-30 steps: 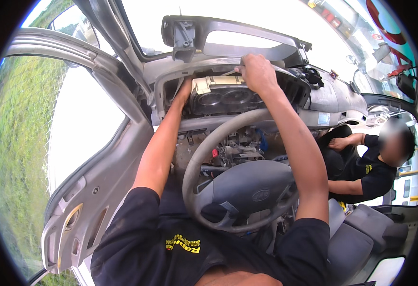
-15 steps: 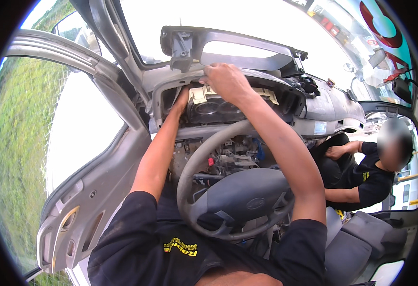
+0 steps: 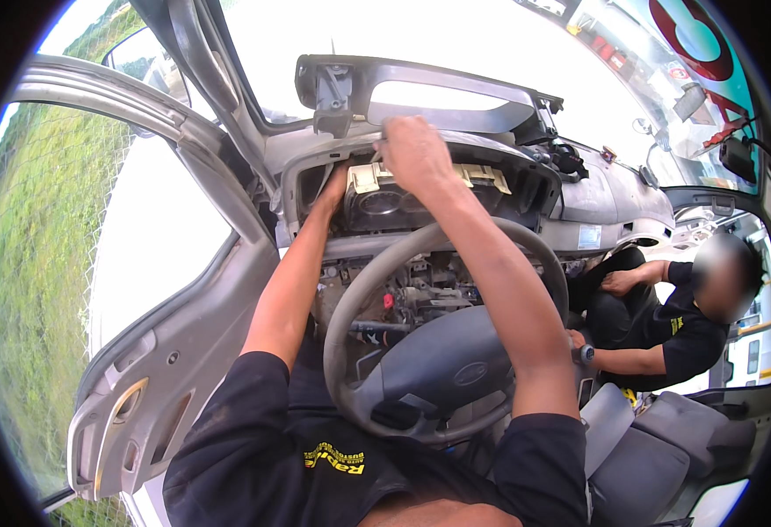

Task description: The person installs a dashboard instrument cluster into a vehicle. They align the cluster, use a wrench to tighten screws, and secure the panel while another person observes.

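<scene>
My left hand (image 3: 336, 183) reaches into the left side of the dashboard opening beside the instrument cluster (image 3: 376, 200); its fingers are hidden. My right hand (image 3: 416, 154) is above the cluster, at the upper rim of the opening (image 3: 482, 140), with fingers curled; what they grip is too blurred and hidden to make out. A cream plastic piece (image 3: 491, 178) sits along the cluster's top. A dark trim panel (image 3: 456, 79) lies above, against the windshield. The steering wheel (image 3: 341, 316) is below my right forearm, over exposed dashboard internals (image 3: 429, 285).
A co-worker (image 3: 693, 325) sits at my right in a dark shirt, one hand near the steering wheel. The grey door (image 3: 174, 334) is at my left, with a fence and grass outside. Grey seats (image 3: 640, 457) are at lower right.
My right hand has moved left along the top of the cluster from its position a second ago. The co-worker's lower hand now shows near the wheel. My left hand stays in the opening.
</scene>
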The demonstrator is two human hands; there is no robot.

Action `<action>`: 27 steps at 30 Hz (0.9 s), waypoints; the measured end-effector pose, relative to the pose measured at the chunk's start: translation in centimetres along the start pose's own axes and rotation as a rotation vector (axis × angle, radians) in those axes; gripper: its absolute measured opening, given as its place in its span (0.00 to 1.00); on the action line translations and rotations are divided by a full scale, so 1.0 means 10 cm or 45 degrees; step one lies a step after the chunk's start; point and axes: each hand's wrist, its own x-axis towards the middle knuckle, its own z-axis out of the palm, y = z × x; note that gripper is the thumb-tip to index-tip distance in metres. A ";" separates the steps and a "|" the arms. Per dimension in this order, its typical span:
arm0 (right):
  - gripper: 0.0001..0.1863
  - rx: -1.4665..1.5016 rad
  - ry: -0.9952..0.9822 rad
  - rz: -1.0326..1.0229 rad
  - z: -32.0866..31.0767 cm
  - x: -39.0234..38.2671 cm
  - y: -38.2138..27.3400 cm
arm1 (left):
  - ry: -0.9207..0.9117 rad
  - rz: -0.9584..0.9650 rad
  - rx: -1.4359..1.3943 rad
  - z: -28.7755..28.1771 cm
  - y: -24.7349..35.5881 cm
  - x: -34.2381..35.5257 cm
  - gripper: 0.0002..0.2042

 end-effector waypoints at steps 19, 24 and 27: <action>0.15 0.212 0.373 0.294 -0.46 -0.12 0.34 | -0.035 -0.044 -0.030 -0.16 0.01 -0.10 0.30; 0.14 0.312 0.425 0.304 -0.41 -0.12 0.61 | -0.064 -0.060 -0.041 -0.15 -0.04 -0.07 0.30; 0.21 0.200 0.564 0.157 -0.39 -0.17 0.82 | -0.122 -0.113 -0.060 -0.19 -0.20 0.02 0.29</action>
